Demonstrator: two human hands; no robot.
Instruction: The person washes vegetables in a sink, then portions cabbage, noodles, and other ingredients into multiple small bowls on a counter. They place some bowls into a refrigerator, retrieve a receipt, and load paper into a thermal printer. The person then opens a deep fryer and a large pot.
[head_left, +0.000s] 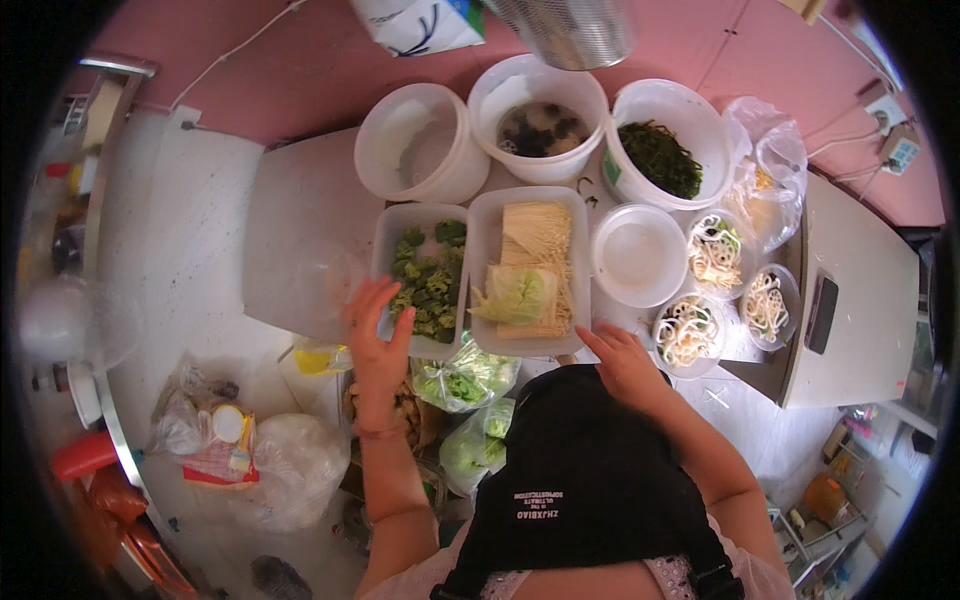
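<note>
My left hand is open, fingers spread, at the left side of a pale rectangular tub of broccoli florets. Beside it stands a second tub holding enoki mushrooms, with a pale green cabbage piece lying on them. My right hand is near that tub's front right corner, fingers stretched out and holding nothing; whether a fingertip touches the rim is unclear. To its right are round clear bowls, such as this one, with sliced lotus root and pale strips.
Behind the tubs are three white buckets: one pale inside, one with dark pieces in liquid, one with dark green strips. A stack of round containers and a phone lie right. Bagged greens sit below the table edge.
</note>
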